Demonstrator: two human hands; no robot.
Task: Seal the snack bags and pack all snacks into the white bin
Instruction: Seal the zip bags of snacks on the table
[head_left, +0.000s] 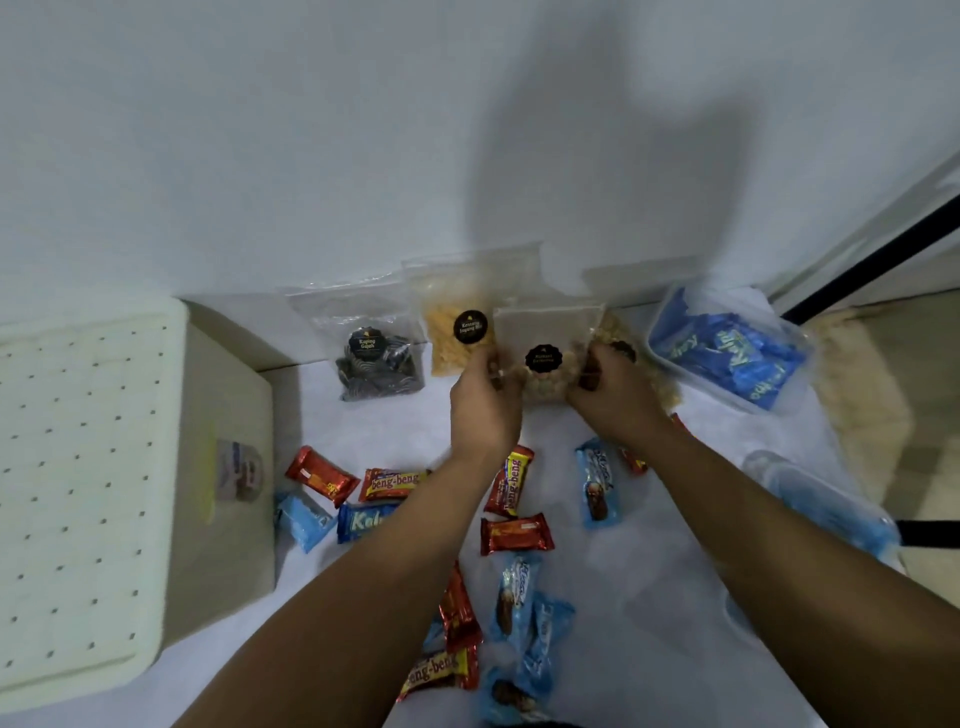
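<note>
Both hands gripping one clear snack bag (543, 358) w/ a round black label: my left hand (485, 402) pinches its left edge, my right hand (615, 395) holds the right edge, fingers curled round the plastic. Bag's held upright at the far side of the white surface (649, 597), near the wall. Just left of it a clear bag of yellow chips (457, 325), then a bag of dark cookies (371, 358). Another bag sits partly hidden behind my right hand. Far right: clear tub of blue packs (727, 353). White bin (88, 483) at left, perforated lid on. Loose red wafer bars (395, 483) and blue bars (597, 483) scattered near me, btwn and under my arms.
</note>
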